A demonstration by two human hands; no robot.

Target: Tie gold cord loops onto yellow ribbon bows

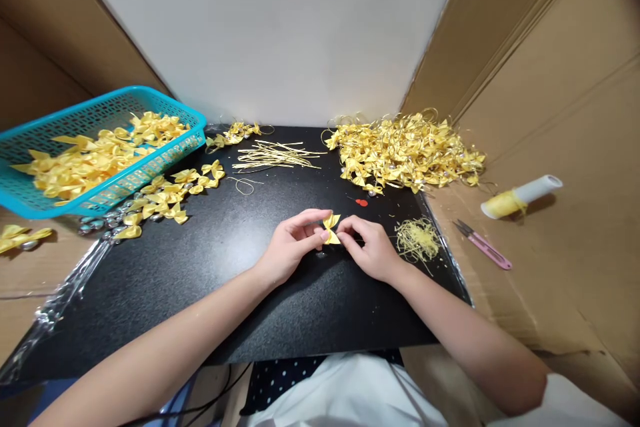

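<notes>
Over the middle of the black tabletop [210,294], my left hand [287,247] pinches a yellow satin ribbon bow [331,228] between thumb and fingers. My right hand [373,248] is closed in a pinch right at the bow's right side. Whatever its fingertips hold is too small to make out, though a thin strand seems to show by the fingers. Beyond the hands lies a small red piece [361,202]. To the right of my right hand is a tangle of thin yellow thread scraps [419,239].
A turquoise basket [193,137] of yellow bows stands at left, with loose bows [167,197] and silvery bells or beads [100,222] beside it. Gold cords [275,156] and heaped corded bows [405,150] lie at the back. Pink thread snips [485,247] and a thread tube [523,196] lie right.
</notes>
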